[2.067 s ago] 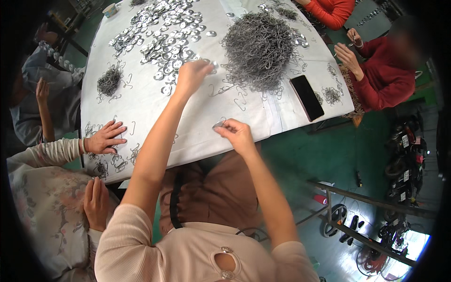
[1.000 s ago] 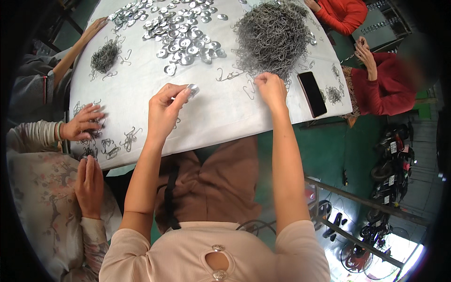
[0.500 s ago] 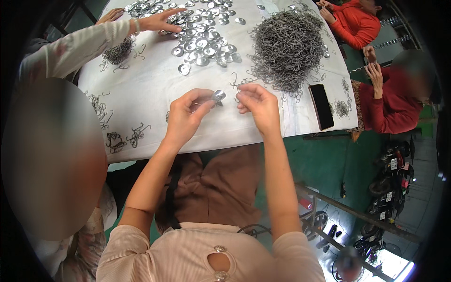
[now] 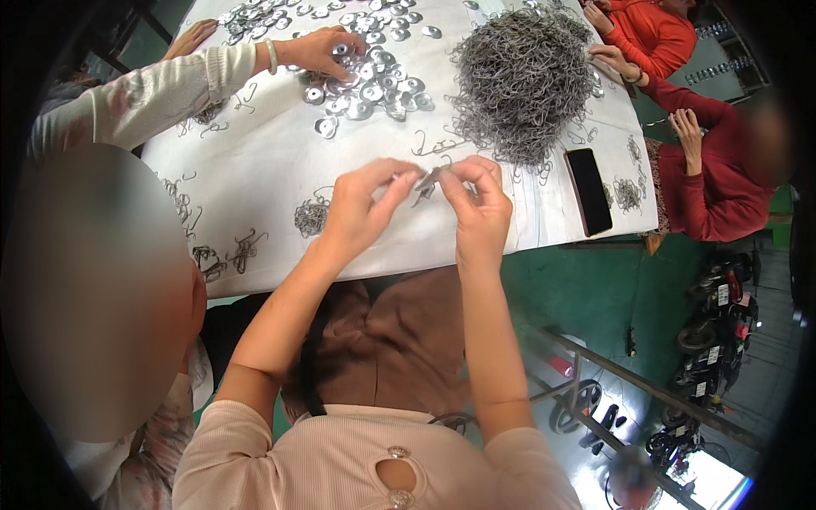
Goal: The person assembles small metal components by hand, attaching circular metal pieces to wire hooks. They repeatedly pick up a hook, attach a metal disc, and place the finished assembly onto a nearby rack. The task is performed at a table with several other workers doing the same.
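My left hand point(image 4: 364, 206) and my right hand point(image 4: 478, 204) meet above the white table point(image 4: 255, 183), pinching a small metal disc and a bent wire hook point(image 4: 427, 181) between their fingertips. Behind them lies a big grey heap of wire hooks point(image 4: 520, 78). Several shiny round metal discs point(image 4: 365, 64) are spread at the far middle of the table. A small pile of hooks point(image 4: 311, 217) lies just left of my left hand.
A black phone point(image 4: 588, 190) lies at the table's right edge. A person in a white sleeve reaches a hand point(image 4: 319, 51) into the discs. Two people in red sit at the right point(image 4: 718, 183). Loose hooks point(image 4: 229, 251) lie near the front-left edge.
My hands left the table, the left from the discs and the right from loose hooks, and came together in front of me. The neighbour's white-sleeved arm now reaches into the discs.
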{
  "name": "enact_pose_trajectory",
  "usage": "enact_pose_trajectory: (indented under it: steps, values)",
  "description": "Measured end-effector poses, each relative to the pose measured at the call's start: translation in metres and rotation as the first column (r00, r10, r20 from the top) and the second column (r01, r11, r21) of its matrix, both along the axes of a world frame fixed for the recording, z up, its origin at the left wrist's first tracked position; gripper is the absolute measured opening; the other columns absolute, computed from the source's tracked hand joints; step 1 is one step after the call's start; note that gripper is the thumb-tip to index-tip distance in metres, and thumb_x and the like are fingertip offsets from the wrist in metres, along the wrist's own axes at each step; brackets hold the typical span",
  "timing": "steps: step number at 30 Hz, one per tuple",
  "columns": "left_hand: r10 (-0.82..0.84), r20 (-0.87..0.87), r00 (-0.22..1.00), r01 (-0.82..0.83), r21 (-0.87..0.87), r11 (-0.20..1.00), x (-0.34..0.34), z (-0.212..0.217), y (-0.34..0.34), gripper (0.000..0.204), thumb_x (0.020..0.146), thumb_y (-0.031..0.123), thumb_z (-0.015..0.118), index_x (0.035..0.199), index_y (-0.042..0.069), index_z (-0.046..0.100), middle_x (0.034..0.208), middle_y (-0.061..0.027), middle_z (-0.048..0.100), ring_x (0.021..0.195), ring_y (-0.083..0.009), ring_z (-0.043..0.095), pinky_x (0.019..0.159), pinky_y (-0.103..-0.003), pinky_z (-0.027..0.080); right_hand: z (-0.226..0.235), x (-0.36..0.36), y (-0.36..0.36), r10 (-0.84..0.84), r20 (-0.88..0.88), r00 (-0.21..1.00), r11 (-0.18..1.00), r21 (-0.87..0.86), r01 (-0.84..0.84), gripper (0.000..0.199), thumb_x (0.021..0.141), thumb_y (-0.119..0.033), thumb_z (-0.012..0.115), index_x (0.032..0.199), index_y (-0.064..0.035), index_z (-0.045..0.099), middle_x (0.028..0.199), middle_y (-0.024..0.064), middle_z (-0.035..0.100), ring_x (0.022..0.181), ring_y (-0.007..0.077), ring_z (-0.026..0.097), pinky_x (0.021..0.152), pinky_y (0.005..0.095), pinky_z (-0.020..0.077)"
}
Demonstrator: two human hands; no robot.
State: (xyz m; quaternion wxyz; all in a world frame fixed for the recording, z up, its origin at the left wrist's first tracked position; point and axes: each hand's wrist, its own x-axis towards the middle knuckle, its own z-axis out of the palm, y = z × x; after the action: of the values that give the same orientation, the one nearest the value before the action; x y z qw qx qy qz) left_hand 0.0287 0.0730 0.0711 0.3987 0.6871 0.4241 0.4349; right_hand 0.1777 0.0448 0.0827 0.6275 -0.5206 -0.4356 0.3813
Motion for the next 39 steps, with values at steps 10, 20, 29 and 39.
enact_pose_trajectory:
  steps: [10, 20, 29, 39]
  values:
    - [0.295, -0.615, 0.732, 0.157, 0.573, 0.805, 0.036, -0.047, 0.144, 0.013, 0.083, 0.020, 0.064, 0.092, 0.017, 0.073, 0.093, -0.0018, 0.069, 0.090, -0.0255, 0.059, 0.078, -0.036, 0.047, -0.002, 0.030, 0.000, -0.071, 0.108, 0.992, 0.997, 0.041, 0.067, 0.010, 0.078, -0.007, 0.074, 0.086, -0.0038, 0.069, 0.096, 0.0024, 0.053, 0.085, 0.0104, 0.051, 0.065, 0.0215, 0.0411]
    - [-0.329, -0.289, 0.899, 0.284, -0.187, 0.940, 0.016, 0.048, 0.095, 0.022, 0.090, 0.019, 0.061, 0.099, 0.001, 0.070, 0.081, -0.0070, 0.070, 0.073, -0.0121, 0.065, 0.066, -0.027, 0.051, 0.006, 0.023, 0.016, -0.068, 0.396, 0.916, 0.997, 0.067, 0.045, 0.011, 0.075, -0.009, 0.074, 0.085, -0.0061, 0.070, 0.094, 0.0047, 0.052, 0.087, 0.0158, 0.052, 0.068, 0.0268, 0.0418]
    - [-0.328, -0.254, 0.910, 0.279, -0.211, 0.937, 0.004, 0.073, 0.068, 0.021, 0.090, 0.011, 0.060, 0.104, -0.002, 0.067, 0.083, -0.0080, 0.068, 0.075, -0.0136, 0.065, 0.061, -0.026, 0.053, 0.013, 0.009, 0.023, -0.081, 0.481, 0.873, 0.992, 0.122, 0.025, 0.011, 0.076, -0.011, 0.074, 0.083, -0.0041, 0.069, 0.091, 0.0074, 0.051, 0.088, 0.0231, 0.053, 0.077, 0.0340, 0.0426]
    - [-0.243, -0.381, 0.892, 0.260, -0.007, 0.966, -0.004, 0.074, 0.061, 0.026, 0.087, 0.005, 0.059, 0.112, 0.003, 0.065, 0.093, -0.0124, 0.064, 0.081, -0.0202, 0.065, 0.067, -0.029, 0.052, 0.010, 0.037, 0.031, -0.115, 0.707, 0.697, 0.993, 0.089, 0.073, 0.013, 0.075, -0.014, 0.074, 0.084, -0.0058, 0.069, 0.093, 0.0090, 0.058, 0.085, 0.0262, 0.059, 0.075, 0.0368, 0.0468]
